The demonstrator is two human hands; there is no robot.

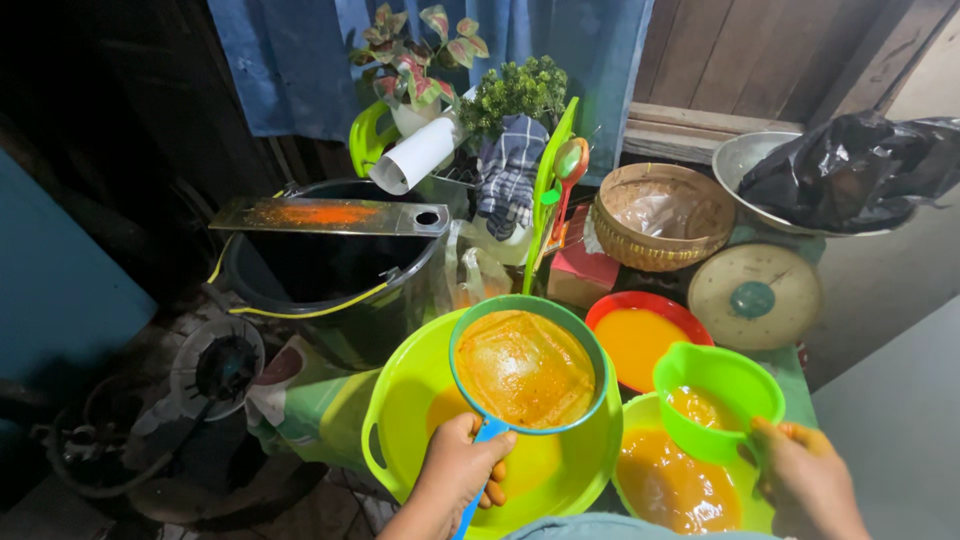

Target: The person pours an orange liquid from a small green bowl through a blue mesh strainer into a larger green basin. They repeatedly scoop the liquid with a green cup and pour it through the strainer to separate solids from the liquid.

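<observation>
Clenched around a blue handle, the left hand (455, 470) holds a teal-rimmed strainer (526, 366) full of orange pulp over a lime-green basin (400, 385). Right hand (805, 480) grips a small green scoop (718, 398) of orange liquid above a second green bowl (672, 485) (its lower rim is cut off). Both wrists leave the picture at the bottom edge.

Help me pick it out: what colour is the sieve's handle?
Blue; the left hand grips the sieve's handle, head view.
</observation>
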